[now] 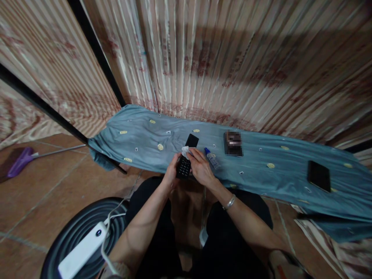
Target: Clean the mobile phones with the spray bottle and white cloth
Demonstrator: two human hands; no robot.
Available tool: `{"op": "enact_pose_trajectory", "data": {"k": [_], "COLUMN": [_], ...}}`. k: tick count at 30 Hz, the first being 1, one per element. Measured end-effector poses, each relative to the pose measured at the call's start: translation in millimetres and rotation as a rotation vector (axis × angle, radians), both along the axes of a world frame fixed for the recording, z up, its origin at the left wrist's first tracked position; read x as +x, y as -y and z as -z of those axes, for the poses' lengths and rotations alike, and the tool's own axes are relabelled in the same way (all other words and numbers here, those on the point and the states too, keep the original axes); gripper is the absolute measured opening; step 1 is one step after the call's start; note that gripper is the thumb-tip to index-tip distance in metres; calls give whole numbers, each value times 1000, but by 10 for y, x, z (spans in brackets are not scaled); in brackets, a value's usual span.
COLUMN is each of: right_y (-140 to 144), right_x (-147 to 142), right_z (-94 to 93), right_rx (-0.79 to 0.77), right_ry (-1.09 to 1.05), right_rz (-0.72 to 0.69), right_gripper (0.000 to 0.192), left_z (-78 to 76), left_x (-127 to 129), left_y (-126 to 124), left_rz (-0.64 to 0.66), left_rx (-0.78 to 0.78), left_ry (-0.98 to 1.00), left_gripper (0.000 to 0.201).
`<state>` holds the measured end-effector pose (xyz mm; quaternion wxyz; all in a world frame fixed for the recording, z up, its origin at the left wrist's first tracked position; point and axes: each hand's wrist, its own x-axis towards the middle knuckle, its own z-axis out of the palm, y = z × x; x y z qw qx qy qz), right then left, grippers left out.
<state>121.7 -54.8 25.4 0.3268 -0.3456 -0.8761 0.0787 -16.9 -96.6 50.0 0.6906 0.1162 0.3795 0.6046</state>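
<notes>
My left hand point(173, 167) is closed around the left side of a black keypad phone point(184, 167), its keys facing up. Pinched in the fingers of my right hand point(200, 167) is a small white cloth or tissue point(185, 150), pressed against the upper part of the phone and covering it there. Just beyond the phone lies a flat black rectangular object point(192, 141) on the blue cloth. A clear bottle with a blue cap point(213, 159) lies on its side to the right of my right hand.
A blue patterned cloth point(255, 155) covers the long narrow surface. On it are a dark box with a blurred face point(233, 143) and a black wallet-like object point(319, 176). A white power bank point(83, 252) with a cable rests on a round black stool point(58, 240). A purple broom point(21, 162) lies left.
</notes>
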Motion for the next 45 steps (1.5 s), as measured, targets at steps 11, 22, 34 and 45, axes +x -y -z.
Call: {"op": "enact_pose_trajectory", "data": {"k": [11,22,34,45], "right_y": [153,63,76,38], "right_x": [-44,39,123,34], "right_z": [24,18,16,-5], "right_rx": [-26,-64,-56,-24], "right_ry": [-79,-76,-80,-50], "right_rz": [-82,-28,-25,-37], "right_gripper": [45,44,44,46], "left_z": [56,42,-9,48], "left_x": [-28,19,-79,40], "left_y": [-61,-28,-1,-9], "left_rz": [-77,-8,-80,-28], "left_rx": [4,41,13,12], "left_ry": [37,-3,-45,-10], "left_gripper": [38,40,40,40]}}
